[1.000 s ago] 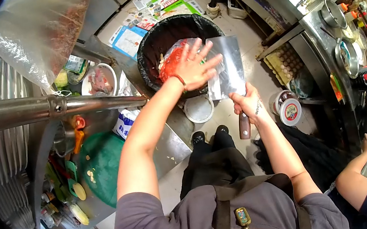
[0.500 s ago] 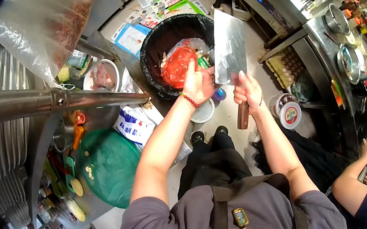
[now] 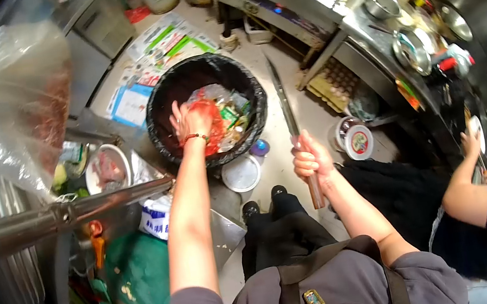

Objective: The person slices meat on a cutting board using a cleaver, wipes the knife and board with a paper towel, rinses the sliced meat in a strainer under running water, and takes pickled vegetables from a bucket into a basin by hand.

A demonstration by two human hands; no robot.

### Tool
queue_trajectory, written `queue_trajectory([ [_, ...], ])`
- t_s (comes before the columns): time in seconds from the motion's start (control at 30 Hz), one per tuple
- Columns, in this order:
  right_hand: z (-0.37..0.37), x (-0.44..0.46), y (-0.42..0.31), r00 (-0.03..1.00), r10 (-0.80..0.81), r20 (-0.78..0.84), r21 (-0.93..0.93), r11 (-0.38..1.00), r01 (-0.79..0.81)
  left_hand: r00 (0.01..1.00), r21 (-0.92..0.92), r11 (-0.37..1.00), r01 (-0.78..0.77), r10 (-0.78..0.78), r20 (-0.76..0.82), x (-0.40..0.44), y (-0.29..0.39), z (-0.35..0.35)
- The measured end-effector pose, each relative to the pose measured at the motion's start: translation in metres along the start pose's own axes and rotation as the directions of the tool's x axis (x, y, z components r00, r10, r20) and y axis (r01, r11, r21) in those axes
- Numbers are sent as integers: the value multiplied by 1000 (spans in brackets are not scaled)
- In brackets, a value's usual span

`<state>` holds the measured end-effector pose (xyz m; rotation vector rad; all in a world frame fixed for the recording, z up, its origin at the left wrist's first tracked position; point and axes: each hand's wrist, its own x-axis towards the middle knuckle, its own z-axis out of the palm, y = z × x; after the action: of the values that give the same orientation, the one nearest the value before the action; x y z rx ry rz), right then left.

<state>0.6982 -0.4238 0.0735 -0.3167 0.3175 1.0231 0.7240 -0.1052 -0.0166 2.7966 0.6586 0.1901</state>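
Observation:
My left hand [image 3: 191,122] reaches down into the black-lined trash bin [image 3: 256,95]. Its fingers are spread, over the red plastic bag [image 3: 215,138]; whether the palm presses on the bag I cannot tell. Clear plastic and food scraps lie beside the bag. To the right of the bin, my right hand [image 3: 314,156] is wrapped around the brown handle of a cleaver [image 3: 284,97]. The blade points away from me and is seen nearly edge-on.
At the left are a metal rail [image 3: 103,201], a green round board [image 3: 142,275] and a white bucket with meat [image 3: 109,168]. A lidded tub [image 3: 241,173] stands before the bin. Egg trays [image 3: 329,89] sit under the right counter. Another person [image 3: 483,218] works at the right.
My left hand has moved from beside the cleaver blade down into the bin. The cleaver has turned from its broad face to nearly edge-on. The whole view has shifted.

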Motion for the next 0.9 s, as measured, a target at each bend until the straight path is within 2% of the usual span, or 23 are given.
queue_trajectory([
  [0.03,-5,4,3,992,17,122,133,991,-34,946,281,959,28,-116,303,5,-34,55],
  [0.07,-2,4,8,961,4,276,399,909,-118,866,297,944,144,-266,424,-2,-22,40],
  [0.1,6,3,13,908,-44,416,575,787,-225,746,332,907,258,-406,528,-8,-11,22],
  [0.13,11,1,16,882,-69,467,623,734,-272,738,258,923,284,-383,556,-5,-16,32],
  [0.2,19,-2,21,835,-100,541,667,656,-353,819,183,957,223,-286,497,-11,-17,30],
  [0.27,26,-3,25,823,-129,553,675,649,-351,854,166,969,185,-242,461,-10,-18,24],
  [0.33,29,-5,24,815,-148,560,674,654,-343,833,76,961,267,-270,482,-6,-16,13],
  [0.37,30,-7,23,832,-135,539,666,673,-323,841,76,965,253,-258,477,0,-19,14],
  [0.4,28,-9,21,848,-121,516,657,692,-300,842,-179,926,333,-207,498,7,-31,25],
  [0.43,26,-10,17,843,-129,522,652,698,-297,849,-420,816,397,-152,507,16,-45,41],
  [0.47,21,-10,12,904,-84,419,588,783,-200,779,-724,446,526,88,620,30,-65,64],
  [0.5,17,-10,4,952,-51,302,504,856,-114,693,-693,-8,720,-12,720,14,-36,22],
  [0.53,12,-9,-7,983,-19,181,438,896,-63,661,-639,-217,738,36,750,12,-24,-3],
  [0.57,6,-5,-21,996,25,88,354,933,-55,631,-548,-416,726,85,771,12,-20,-14],
  [0.6,7,-3,-32,999,15,-35,291,957,-4,713,-527,-528,666,241,659,13,-26,-6],
  [0.63,7,-2,-44,988,-3,-155,221,975,38,749,-548,-560,621,218,626,15,-20,-6],
  [0.67,-3,1,-58,972,-26,-235,124,991,57,754,-578,-536,616,189,629,18,-14,-8],
  [0.7,-5,4,-73,948,-101,-302,-64,994,86,761,-606,-509,611,168,626,26,-4,-8],
  [0.77,4,12,-104,860,-330,-390,-525,847,87,742,-619,-451,643,163,651,41,7,0],
  [0.8,13,17,-122,812,-415,-409,-636,768,72,715,-675,-305,672,30,698,48,17,4],
  [0.83,1,26,-146,831,-454,-321,-736,672,83,702,-713,17,701,-195,685,55,28,10],
  [0.87,5,33,-169,816,-486,-314,-764,639,87,770,-723,277,633,-124,626,75,-20,86],
  [0.9,9,40,-194,803,-511,-306,-791,606,84,889,-445,808,386,-197,413,80,-44,119],
])
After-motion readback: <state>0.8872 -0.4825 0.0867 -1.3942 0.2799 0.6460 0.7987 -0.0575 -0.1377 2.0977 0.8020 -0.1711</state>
